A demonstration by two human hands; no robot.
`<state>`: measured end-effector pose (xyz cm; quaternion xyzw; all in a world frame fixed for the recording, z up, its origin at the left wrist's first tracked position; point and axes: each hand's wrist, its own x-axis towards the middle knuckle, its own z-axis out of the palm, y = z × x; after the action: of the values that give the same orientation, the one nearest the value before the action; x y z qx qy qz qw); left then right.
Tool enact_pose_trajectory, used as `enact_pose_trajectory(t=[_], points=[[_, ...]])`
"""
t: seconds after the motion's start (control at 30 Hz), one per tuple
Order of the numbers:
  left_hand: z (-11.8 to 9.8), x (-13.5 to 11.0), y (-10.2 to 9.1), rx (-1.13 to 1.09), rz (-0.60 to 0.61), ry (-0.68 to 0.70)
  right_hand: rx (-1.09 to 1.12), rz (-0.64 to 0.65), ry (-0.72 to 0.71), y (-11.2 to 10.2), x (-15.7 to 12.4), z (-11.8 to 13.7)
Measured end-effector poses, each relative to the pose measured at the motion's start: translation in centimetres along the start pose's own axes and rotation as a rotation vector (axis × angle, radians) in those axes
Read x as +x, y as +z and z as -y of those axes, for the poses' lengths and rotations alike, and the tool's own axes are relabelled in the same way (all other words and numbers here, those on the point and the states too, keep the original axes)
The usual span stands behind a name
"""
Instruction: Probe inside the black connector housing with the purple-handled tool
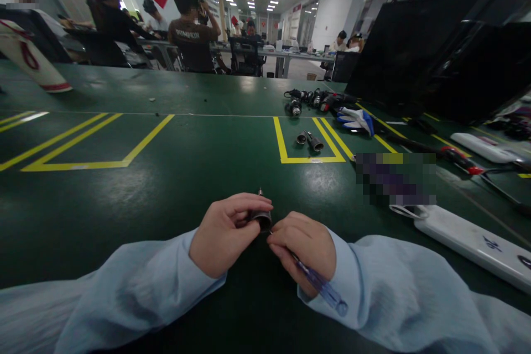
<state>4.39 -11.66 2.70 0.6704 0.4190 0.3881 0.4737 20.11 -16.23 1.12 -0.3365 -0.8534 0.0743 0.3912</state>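
Sleeves (145,282) of light blue cloth cover both forearms, which reach over a dark green table (199,144). The left hand (228,229) is closed around a small dark metal part (263,220), with the fingers over its top and the thumb at its lower side. This part is between the two hands, a little above the table; its wide hollow end is turned toward the person, and its thin end points away. The right hand (305,246) grips a screwdriver (326,287) with a transparent bluish handle, which passes under the palm and comes out near the wrist. The tip of the screwdriver is directed to the hollow end, but I cannot tell whether it touches the metal inside.

Farther forward, two similar metal pieces (315,142) lie close together inside a frame of yellow tape (283,144). Behind them is a group of dark tools (295,107), and to the right of these lies a blue and white glove (355,120). On the right side there are a tool with a red and black handle (460,160), a long white object (473,240) and a large black monitor (415,50). Several people (193,33) sit at desks in the background.
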Motion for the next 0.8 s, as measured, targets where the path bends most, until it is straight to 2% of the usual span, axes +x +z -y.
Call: enact_pose_trajectory(t=[0.27,0.4,0.47,0.5,0.57,0.63,0.7,0.8], points=[[0.0,0.1,-0.1,0.016,0.009,-0.006,-0.027,-0.003,-0.007,0.6,0.0,-0.1],[-0.3,0.2,-0.2,0.034,0.026,-0.028,0.041,-0.034,0.021,-0.1,0.1,0.0],[-0.3,0.3,-0.3,0.046,0.026,-0.028,0.176,-0.050,0.124,-1.1,0.1,-0.2],[-0.2,0.3,-0.4,0.050,0.024,-0.028,0.277,-0.047,0.228,-1.6,0.1,-0.3],[0.1,0.4,-0.5,0.050,0.022,-0.029,0.573,0.059,0.507,-2.4,-0.1,-0.8],[0.5,0.5,-0.7,0.039,0.034,-0.027,0.772,0.145,0.728,-2.9,-0.4,-1.5],[0.9,0.6,-0.8,0.017,0.056,-0.023,0.844,0.157,0.842,-3.0,-0.7,-2.0],[1.1,0.7,-1.0,-0.031,0.069,-0.046,0.853,0.106,0.884,-2.7,-1.1,-2.6]])
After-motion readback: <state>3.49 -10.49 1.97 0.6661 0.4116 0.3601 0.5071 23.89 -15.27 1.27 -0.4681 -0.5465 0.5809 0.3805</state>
